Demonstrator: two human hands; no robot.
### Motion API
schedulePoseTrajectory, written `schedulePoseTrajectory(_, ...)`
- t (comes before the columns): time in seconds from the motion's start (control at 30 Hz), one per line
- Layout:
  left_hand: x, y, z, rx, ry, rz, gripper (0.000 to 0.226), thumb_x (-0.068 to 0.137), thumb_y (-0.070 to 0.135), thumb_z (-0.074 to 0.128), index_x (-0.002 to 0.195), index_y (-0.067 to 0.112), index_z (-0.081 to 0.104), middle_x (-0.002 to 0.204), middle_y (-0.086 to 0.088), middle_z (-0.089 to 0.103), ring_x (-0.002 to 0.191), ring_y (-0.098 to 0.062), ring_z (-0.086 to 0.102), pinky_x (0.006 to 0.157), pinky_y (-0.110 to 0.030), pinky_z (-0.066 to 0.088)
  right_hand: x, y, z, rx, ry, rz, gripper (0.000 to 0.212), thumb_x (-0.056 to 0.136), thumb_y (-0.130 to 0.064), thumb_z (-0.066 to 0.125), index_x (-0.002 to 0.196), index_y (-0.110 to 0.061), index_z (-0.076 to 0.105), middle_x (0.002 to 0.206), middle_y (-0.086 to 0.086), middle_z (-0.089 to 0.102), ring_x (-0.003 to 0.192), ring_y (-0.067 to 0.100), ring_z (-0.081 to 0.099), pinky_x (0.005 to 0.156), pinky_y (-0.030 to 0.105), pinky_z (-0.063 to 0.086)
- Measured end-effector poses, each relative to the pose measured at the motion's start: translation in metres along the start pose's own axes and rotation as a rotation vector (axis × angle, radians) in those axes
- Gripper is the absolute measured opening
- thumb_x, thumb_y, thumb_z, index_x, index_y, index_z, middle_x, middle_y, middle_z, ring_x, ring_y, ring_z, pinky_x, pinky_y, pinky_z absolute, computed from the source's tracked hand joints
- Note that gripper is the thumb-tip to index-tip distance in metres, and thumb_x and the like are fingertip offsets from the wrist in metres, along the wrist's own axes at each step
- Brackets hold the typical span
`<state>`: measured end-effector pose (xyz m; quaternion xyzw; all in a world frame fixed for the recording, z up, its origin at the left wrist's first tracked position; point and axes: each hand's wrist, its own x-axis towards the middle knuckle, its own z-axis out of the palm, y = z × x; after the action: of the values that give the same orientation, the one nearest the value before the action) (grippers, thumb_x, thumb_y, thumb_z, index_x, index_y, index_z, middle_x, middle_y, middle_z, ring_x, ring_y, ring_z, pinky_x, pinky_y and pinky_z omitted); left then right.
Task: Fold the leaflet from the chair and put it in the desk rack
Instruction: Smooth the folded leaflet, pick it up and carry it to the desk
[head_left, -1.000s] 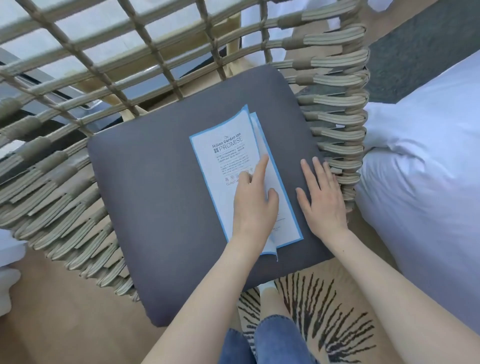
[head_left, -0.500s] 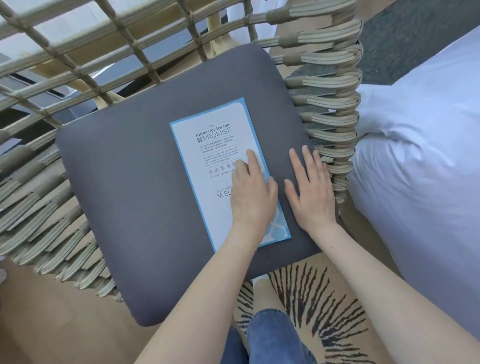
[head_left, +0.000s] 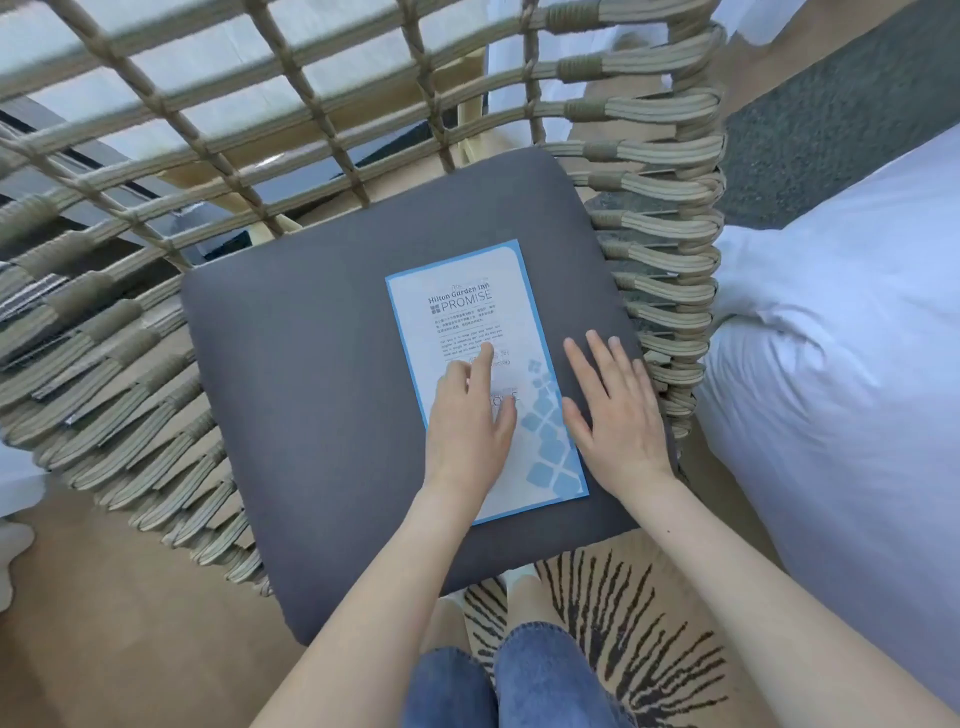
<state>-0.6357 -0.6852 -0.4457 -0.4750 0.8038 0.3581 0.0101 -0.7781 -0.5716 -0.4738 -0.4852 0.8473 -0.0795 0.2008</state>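
Left grip (head_left: 470, 415) spread flat, pressing leaflet (head_left: 480, 332) at frame centre on chair cushion (head_left: 311, 415); right grip (head_left: 613, 410) spread beside it, empty. Best: press crease firmly, edges aligned.

The leaflet (head_left: 470, 332) carries the only readable print. Toward its 12 o'clock end a heading reads "Hilton Garden Inn" with "PROMISE" in larger capitals beneath, and a small square logo sits at 9 o'clock of that word. Below run lines of Chinese and English body text, too small to read. Nearer the 6 o'clock end, a larger word is mostly covered by the left hand (head_left: 470, 421).
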Motion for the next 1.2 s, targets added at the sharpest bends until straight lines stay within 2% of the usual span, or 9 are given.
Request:
schedulePoseTrajectory(0.07,-0.01,-0.017,-0.013,0.053,0.027,0.018,0.061,0.091,0.018,0.062,0.146,0.009,0.038,0.125,-0.014,0.053,0.109,-0.031,0.052,0.089,-0.044,0.049,-0.001,-0.015,-0.003,-0.006,-0.012,-0.059,0.063,0.098,-0.029,0.053,0.155,-0.019,0.03,0.162,0.009,0.029,0.151,0.03,0.022,0.12,0.049,0.02)
schedulePoseTrajectory(0.13,-0.017,-0.035,-0.019,0.127,0.043,0.044,0.063,0.089,0.019,0.066,0.145,0.005,0.041,0.139,-0.02,0.05,0.125,-0.036,0.049,0.099,-0.049,0.045,0.001,-0.028,-0.001,-0.022,-0.024,-0.11,0.064,0.096,-0.028,0.057,0.154,-0.018,0.032,0.161,0.01,0.032,0.149,0.031,0.025,0.12,0.05,0.022)
schedulePoseTrajectory(0.2,-0.021,-0.048,-0.019,0.229,0.025,0.066,0.068,0.09,0.025,0.066,0.147,0.003,0.038,0.152,-0.021,0.039,0.139,-0.038,0.038,0.11,-0.051,0.035,0.003,-0.036,0.005,-0.04,-0.027,-0.144,0.064,0.095,-0.026,0.059,0.153,-0.017,0.034,0.16,0.011,0.035,0.148,0.033,0.028,0.119,0.052,0.024)
schedulePoseTrajectory(0.3,-0.022,-0.062,-0.009,0.32,0.013,0.075,0.073,0.094,0.036,0.059,0.152,0.005,0.028,0.16,-0.016,0.026,0.148,-0.035,0.024,0.118,-0.051,0.022,0.008,-0.039,0.017,-0.076,-0.009,-0.164,0.061,0.096,-0.025,0.056,0.153,-0.015,0.036,0.159,0.01,0.036,0.148,0.034,0.029,0.118,0.055,0.025)
schedulePoseTrajectory(0.43,-0.014,-0.077,0.013,0.339,0.047,0.092,0.069,0.098,0.042,0.042,0.153,0.005,0.023,0.162,-0.014,0.022,0.149,-0.031,0.02,0.12,-0.05,0.016,0.017,-0.037,0.033,-0.117,0.006,-0.169,0.058,0.098,-0.032,0.038,0.153,-0.014,0.035,0.16,0.009,0.035,0.148,0.034,0.027,0.119,0.054,0.023)
schedulePoseTrajectory(0.53,-0.01,-0.087,0.029,0.337,0.071,0.103,0.067,0.099,0.043,0.032,0.153,0.003,0.023,0.161,-0.015,0.023,0.149,-0.031,0.019,0.121,-0.05,0.014,0.02,-0.032,0.047,-0.152,0.043,-0.182,0.058,0.099,-0.033,0.036,0.154,-0.013,0.033,0.16,0.009,0.033,0.149,0.035,0.025,0.119,0.053,0.017)
schedulePoseTrajectory(0.8,-0.006,-0.1,0.045,0.38,0.098,0.119,0.067,0.099,0.042,0.031,0.153,0.004,0.021,0.162,-0.014,0.02,0.15,-0.03,0.017,0.121,-0.049,0.01,0.02,-0.029,0.06,-0.174,0.076,-0.172,0.059,0.1,-0.034,0.035,0.155,-0.016,0.03,0.162,0.007,0.03,0.15,0.033,0.022,0.12,0.051,0.012)
schedulePoseTrajectory(0.97,-0.01,-0.082,0.016,0.373,0.089,0.14,0.064,0.097,0.038,0.036,0.15,0.003,0.032,0.158,-0.017,0.03,0.146,-0.036,0.028,0.116,-0.055,0.024,0.021,-0.039,0.031,-0.101,0.041,-0.163,0.058,0.097,-0.033,0.036,0.152,-0.015,0.038,0.159,0.009,0.036,0.149,0.034,0.026,0.119,0.055,0.017)
schedulePoseTrajectory(1.2,0.057,-0.065,-0.039,0.377,0.209,0.22,0.063,0.099,0.037,0.034,0.153,0.005,0.025,0.161,-0.013,0.026,0.149,-0.031,0.022,0.12,-0.05,0.014,0.092,-0.062,-0.014,-0.07,0.09,-0.26,0.058,0.099,-0.029,0.037,0.153,-0.009,0.033,0.16,0.011,0.033,0.149,0.034,0.024,0.12,0.053,0.016)
